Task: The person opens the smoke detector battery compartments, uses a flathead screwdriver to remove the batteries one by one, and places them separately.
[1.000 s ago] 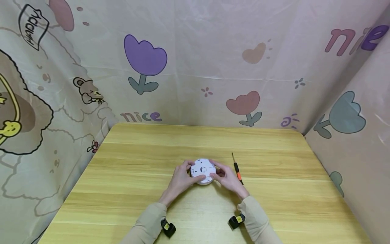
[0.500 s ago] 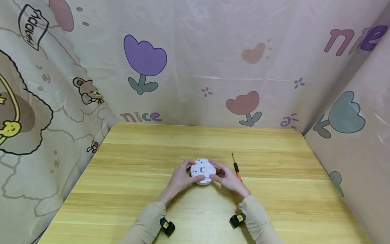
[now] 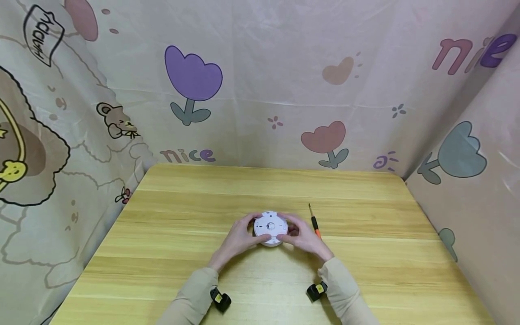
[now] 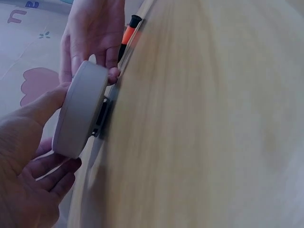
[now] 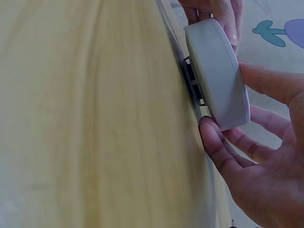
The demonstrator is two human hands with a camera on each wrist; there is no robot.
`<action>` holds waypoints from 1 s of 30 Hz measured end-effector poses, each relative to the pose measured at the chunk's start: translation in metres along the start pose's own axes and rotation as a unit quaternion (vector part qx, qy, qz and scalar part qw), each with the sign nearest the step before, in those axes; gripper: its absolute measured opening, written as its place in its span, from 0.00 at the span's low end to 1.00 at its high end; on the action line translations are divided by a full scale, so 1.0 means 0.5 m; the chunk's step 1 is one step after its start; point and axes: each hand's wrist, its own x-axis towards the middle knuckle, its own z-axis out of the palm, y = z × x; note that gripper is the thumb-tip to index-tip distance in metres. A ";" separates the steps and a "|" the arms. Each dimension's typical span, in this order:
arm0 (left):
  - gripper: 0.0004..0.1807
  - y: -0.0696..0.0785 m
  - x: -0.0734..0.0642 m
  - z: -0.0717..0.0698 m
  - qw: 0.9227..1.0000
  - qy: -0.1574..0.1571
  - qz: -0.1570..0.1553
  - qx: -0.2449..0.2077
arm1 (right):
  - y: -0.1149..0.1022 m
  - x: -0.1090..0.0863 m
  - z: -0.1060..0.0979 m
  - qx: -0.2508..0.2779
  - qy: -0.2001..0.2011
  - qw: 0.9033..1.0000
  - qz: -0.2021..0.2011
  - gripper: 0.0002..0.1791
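Note:
Between both hands is a round white smoke detector (image 3: 271, 227), its flat back plate with slots and a central hole facing up. My left hand (image 3: 239, 235) grips its left side, thumb over the near part of the plate and fingers round the far rim. From the right side my right hand (image 3: 300, 235) grips it the same way, with the thumb on the near edge. Both wrist views show the white side wall and a dark vented part (image 5: 193, 80) sticking out underneath, close over the table.
A screwdriver (image 3: 314, 222) with a black and orange handle lies on the wooden table (image 3: 183, 203), just right of the right hand. Black wrist cameras (image 3: 220, 300) hang at both cuffs. Printed curtains (image 3: 252, 90) enclose the table's back and sides.
The back plate's markings have turned slightly clockwise. Both thumbs have shifted a little along the near edge, and the left forearm has moved slightly left.

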 end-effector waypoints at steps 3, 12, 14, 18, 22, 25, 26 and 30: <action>0.39 0.000 0.000 -0.006 1.000 -0.011 0.003 -0.012 | -0.001 0.000 0.000 -0.005 0.007 1.000 0.005 0.38; 0.38 0.003 0.001 -0.012 1.000 -0.021 0.000 -0.010 | -0.004 0.008 -0.002 -0.005 0.002 1.000 0.009 0.36; 0.38 0.004 0.001 -0.012 1.000 -0.021 -0.006 -0.006 | -0.004 0.010 -0.002 -0.005 -0.001 1.000 0.006 0.36; 0.38 0.006 0.002 -0.013 1.000 -0.025 -0.016 -0.002 | -0.005 0.010 -0.006 -0.001 -0.007 1.000 0.005 0.37; 0.38 0.008 0.003 -0.015 0.999 -0.029 -0.021 -0.004 | -0.007 0.009 -0.008 0.006 -0.013 1.000 0.008 0.38; 0.38 0.008 0.003 -0.014 0.999 -0.029 -0.022 -0.003 | -0.006 0.010 -0.007 0.009 -0.014 1.000 0.010 0.38; 0.38 0.007 0.003 -0.014 0.999 -0.029 -0.022 -0.001 | -0.005 0.010 -0.006 0.009 -0.014 1.000 0.010 0.38; 0.37 0.007 0.004 -0.014 0.999 -0.026 -0.019 0.004 | -0.004 0.011 -0.007 0.009 -0.014 1.000 0.012 0.38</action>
